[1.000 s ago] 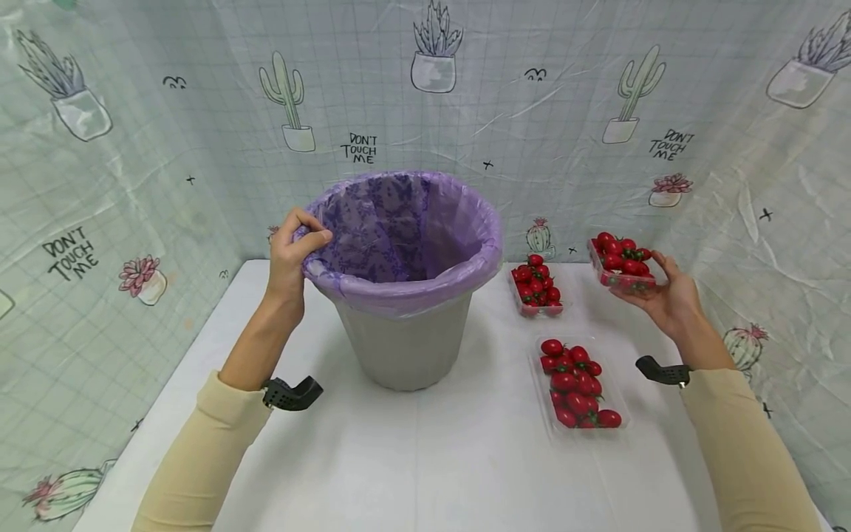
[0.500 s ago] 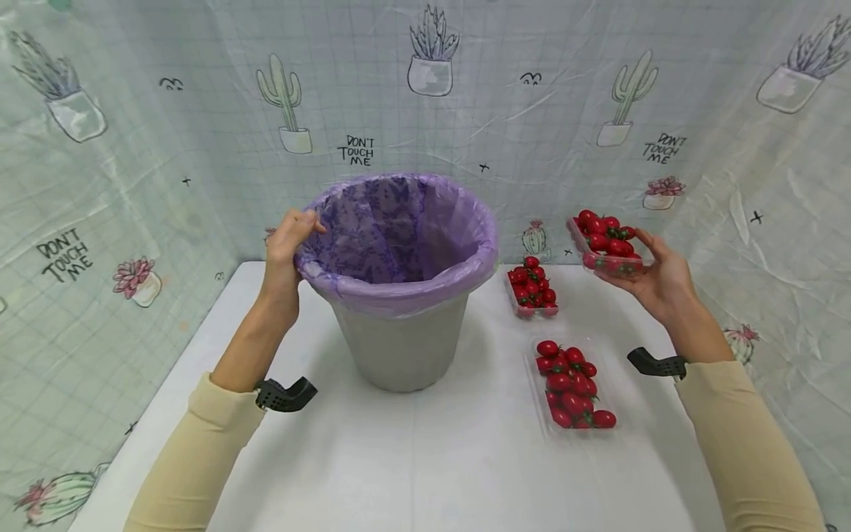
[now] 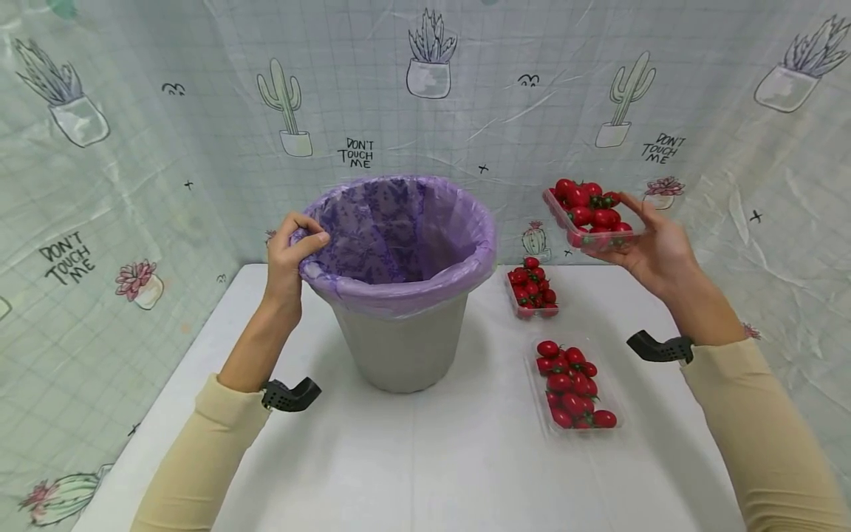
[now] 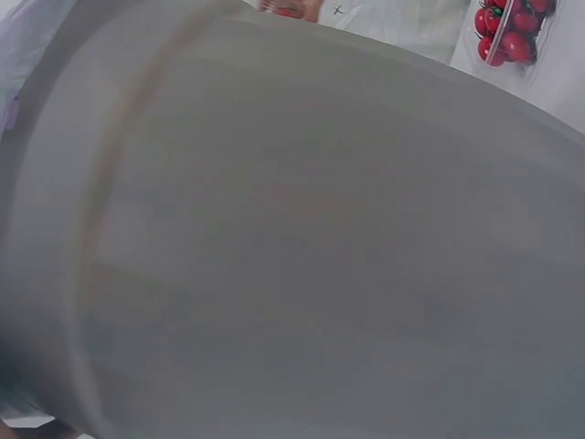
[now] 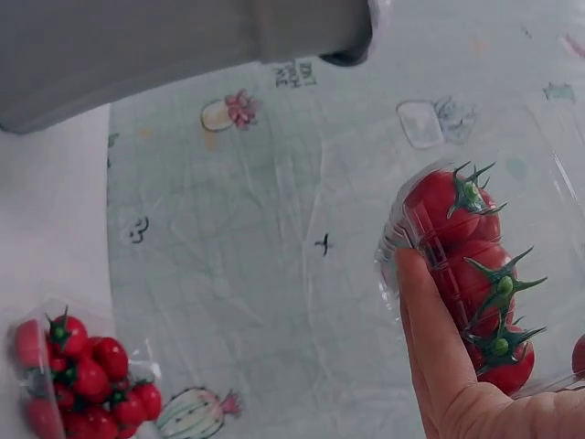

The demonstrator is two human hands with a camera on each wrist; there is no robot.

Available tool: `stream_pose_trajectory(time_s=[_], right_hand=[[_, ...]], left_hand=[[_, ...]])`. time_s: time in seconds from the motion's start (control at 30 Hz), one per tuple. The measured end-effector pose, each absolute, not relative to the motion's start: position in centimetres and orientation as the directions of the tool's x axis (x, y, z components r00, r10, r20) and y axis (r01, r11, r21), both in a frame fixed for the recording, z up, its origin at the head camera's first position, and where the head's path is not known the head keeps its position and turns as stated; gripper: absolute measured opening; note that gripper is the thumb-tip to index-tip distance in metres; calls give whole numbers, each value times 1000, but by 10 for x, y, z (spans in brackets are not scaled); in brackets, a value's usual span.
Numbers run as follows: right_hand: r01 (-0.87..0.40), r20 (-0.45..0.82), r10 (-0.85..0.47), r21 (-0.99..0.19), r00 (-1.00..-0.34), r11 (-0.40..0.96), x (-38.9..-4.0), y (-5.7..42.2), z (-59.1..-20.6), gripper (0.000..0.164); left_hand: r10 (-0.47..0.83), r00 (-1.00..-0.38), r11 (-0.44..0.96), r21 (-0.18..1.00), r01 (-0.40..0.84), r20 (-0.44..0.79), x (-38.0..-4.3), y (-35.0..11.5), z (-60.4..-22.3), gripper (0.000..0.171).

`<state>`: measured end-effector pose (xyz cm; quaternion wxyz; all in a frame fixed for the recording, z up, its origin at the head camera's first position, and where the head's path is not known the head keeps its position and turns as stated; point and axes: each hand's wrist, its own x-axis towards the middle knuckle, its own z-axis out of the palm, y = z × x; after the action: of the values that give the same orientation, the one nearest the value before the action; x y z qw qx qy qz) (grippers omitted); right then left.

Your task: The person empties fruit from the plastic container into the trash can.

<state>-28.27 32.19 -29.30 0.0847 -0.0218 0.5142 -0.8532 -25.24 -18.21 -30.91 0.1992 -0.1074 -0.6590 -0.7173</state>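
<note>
A grey bin (image 3: 405, 347) stands upright on the white table, lined with a purple patterned bag (image 3: 412, 292) folded over its rim. My left hand (image 3: 289, 255) grips the rim at its left side, thumb over the liner. Raised above the table's right side, my right hand (image 3: 654, 247) holds a clear plastic punnet of cherry tomatoes (image 3: 588, 210) by its right end. In the right wrist view, fingers (image 5: 434, 338) lie along the punnet's wall beside tomatoes with green stems (image 5: 475, 274). The left wrist view is mostly filled by the bin's outer wall (image 4: 320, 229).
Two more tomato punnets rest on the table (image 3: 412, 473) right of the bin: a small one (image 3: 532, 288) behind and a larger one (image 3: 573, 384) in front. A printed cactus curtain (image 3: 372, 89) encloses the back and sides.
My right hand has lifted the tomato punnet and carried it left, closer to the bin. My left hand stays at the bin's rim, its thumb shifting slightly.
</note>
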Motion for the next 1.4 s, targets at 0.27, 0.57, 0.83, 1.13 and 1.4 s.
stream_pose_trajectory(time_s=[0.27,0.57,0.83,1.13,1.4], right_hand=[[58,14,-182,-920,-983,-387,-278,299,-268,59],[75,33,-274,-924,-961,-374,-278,276,-242,57],[59,76,-321,-918,-944,-392,-274,258,-224,53],[58,88,-329,-910,-940,-411,-274,242,-209,50],[77,64,-368,-931,-928,-357,-272,229,-202,50]], left_hand=[[-177,-879,-65,886,460,443,-254,-179,-312,10],[-183,-877,-94,880,466,445,-255,-177,-312,14],[-185,-868,-65,876,478,460,-255,-179,-313,13],[-166,-888,-65,894,444,429,-252,-181,-309,14],[-144,-904,-29,911,411,403,-249,-185,-304,23]])
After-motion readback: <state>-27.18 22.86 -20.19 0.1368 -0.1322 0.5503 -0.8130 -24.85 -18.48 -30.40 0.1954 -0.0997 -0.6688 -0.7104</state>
